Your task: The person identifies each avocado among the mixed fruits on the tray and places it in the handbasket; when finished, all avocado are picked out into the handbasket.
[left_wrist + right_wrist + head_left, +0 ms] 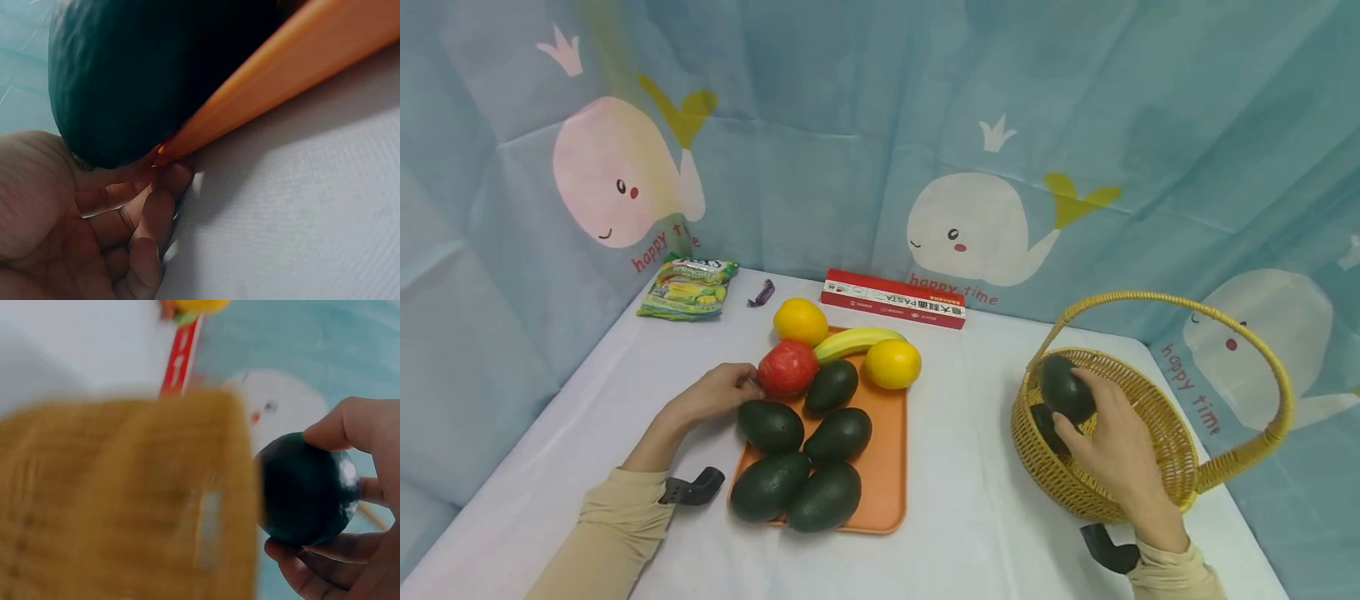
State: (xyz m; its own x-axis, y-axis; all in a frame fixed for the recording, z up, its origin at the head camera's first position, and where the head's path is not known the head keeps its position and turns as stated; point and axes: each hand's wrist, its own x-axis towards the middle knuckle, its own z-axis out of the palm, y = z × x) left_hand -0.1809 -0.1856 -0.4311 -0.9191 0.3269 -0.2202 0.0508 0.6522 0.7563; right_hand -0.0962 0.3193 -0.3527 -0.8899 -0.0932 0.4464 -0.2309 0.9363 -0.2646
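My right hand point(1116, 437) grips a dark green avocado point(1066, 390) over the left part of a wicker basket point(1176, 442). In the right wrist view, thumb and fingers hold the avocado point(306, 490) from opposite sides beside the blurred basket wall point(125, 500). Another avocado point(1047, 427) lies in the basket below. At the left edge of an orange tray point(883, 450), my left hand point(718, 390) pinches the rim beside a pomegranate point(787, 367). The left wrist view shows its curled fingers point(159, 209) at the tray's edge point(237, 100), under an avocado point(119, 81).
Several avocados point(838, 435), a banana point(853, 340) and a yellow lemon-like fruit point(892, 364) are on the tray; another point(801, 322) is at its back left corner. Behind are a green snack bag point(691, 287), a purple-wrapped candy point(762, 292) and a red pasta box point(892, 298). The basket's handle point(1247, 333) arches up.
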